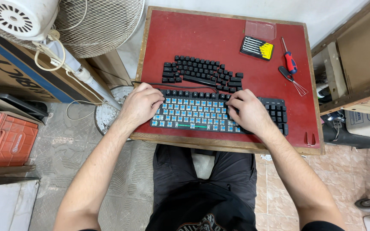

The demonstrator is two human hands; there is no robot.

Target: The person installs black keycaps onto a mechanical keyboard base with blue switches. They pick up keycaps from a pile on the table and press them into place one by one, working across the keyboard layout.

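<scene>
A black mechanical keyboard [193, 113] lies near the front edge of a red-topped table [219, 38]. Most of its keycaps are off, showing blue switches. My left hand [138, 105] rests on the keyboard's left end, fingers on the top row. My right hand [247, 112] lies on the right part, fingertips on the top row of caps. Behind the keyboard sits a pile of loose black keycaps [202, 72], laid out in rows. Whether either hand pinches a cap is hidden.
At the table's back right lie a screwdriver bit set [257, 47] in a black and yellow case, a clear lid [260, 30], a red-handled screwdriver [288, 57] and a wire keycap puller [294, 81]. A standing fan [65, 25] is left; cardboard boxes flank both sides.
</scene>
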